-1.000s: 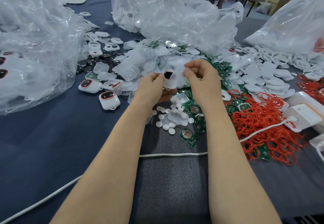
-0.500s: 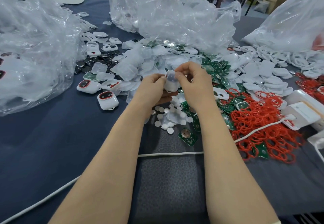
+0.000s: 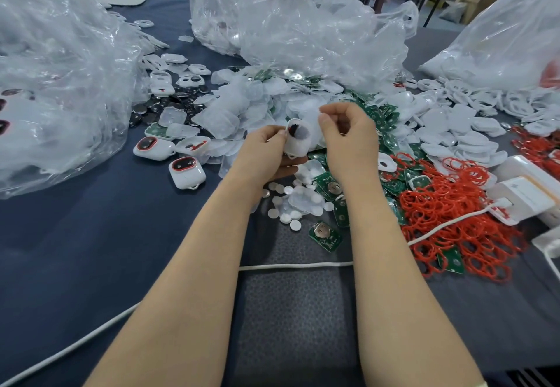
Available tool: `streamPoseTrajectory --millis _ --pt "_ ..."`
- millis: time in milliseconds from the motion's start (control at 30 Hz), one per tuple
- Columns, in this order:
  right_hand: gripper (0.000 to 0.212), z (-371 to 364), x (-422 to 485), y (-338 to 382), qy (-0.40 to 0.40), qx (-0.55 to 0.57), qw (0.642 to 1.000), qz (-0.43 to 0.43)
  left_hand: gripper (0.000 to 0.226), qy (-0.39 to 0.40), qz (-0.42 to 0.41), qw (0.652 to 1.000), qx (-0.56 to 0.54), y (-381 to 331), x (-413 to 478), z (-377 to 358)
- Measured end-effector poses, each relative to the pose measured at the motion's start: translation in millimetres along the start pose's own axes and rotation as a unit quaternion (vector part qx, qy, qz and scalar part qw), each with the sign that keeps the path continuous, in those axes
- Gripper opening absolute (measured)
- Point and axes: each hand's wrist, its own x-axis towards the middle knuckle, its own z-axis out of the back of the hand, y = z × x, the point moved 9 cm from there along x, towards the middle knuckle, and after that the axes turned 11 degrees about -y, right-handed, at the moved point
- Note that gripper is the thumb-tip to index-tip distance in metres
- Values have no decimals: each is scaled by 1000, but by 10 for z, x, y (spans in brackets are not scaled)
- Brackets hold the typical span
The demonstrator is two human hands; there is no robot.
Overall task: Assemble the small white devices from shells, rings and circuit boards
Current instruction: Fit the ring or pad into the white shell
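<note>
My left hand (image 3: 266, 153) grips a small white device shell (image 3: 295, 142) with a dark opening at its top, held above the table's middle. My right hand (image 3: 348, 141) is beside it on the right, its thumb and fingers pinched together by a blurred translucent piece; what it pinches I cannot tell for sure. Green circuit boards (image 3: 325, 232) lie below and right of my hands. Red rings (image 3: 454, 220) are heaped at the right. Finished white devices with red-rimmed windows (image 3: 186, 171) sit at the left.
Clear plastic bags stand at the left (image 3: 60, 83), back middle (image 3: 288, 29) and right (image 3: 500, 44). Translucent covers (image 3: 236, 104), white round pads (image 3: 291, 204), white shells (image 3: 454, 126), coin cells (image 3: 163, 104), a white box (image 3: 524, 195) and a white cable (image 3: 297, 265) lie on the blue cloth.
My hands have shifted slightly lower with the shell. The right hand's fingers came close onto the shell, then lifted a little away to the right of it.
</note>
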Motion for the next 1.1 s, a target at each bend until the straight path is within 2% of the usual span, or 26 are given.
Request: streamPoseTrajectory --millis 100,233,367,500,800,1100 --pt "9 53 25 -29 -9 47 998 -26 19 1 5 1000 -6 0 -12 -2" --pt "15 -70 -15 -13 64 82 994 -41 18 -1 5 1000 -7 -2 -19 2" --pt "12 -160 -57 -5 104 39 994 -21 22 0 1 1000 1 -15 -25 9" --pt "7 -172 -50 -13 85 -26 996 9 27 7 -1 1000 7 -22 -41 -5" --pt "7 -163 -90 40 29 -40 998 38 23 15 0 1000 -5 -16 -39 -19" --pt "6 -191 -124 61 13 -73 995 60 27 16 5 1000 1 6 -22 -29"
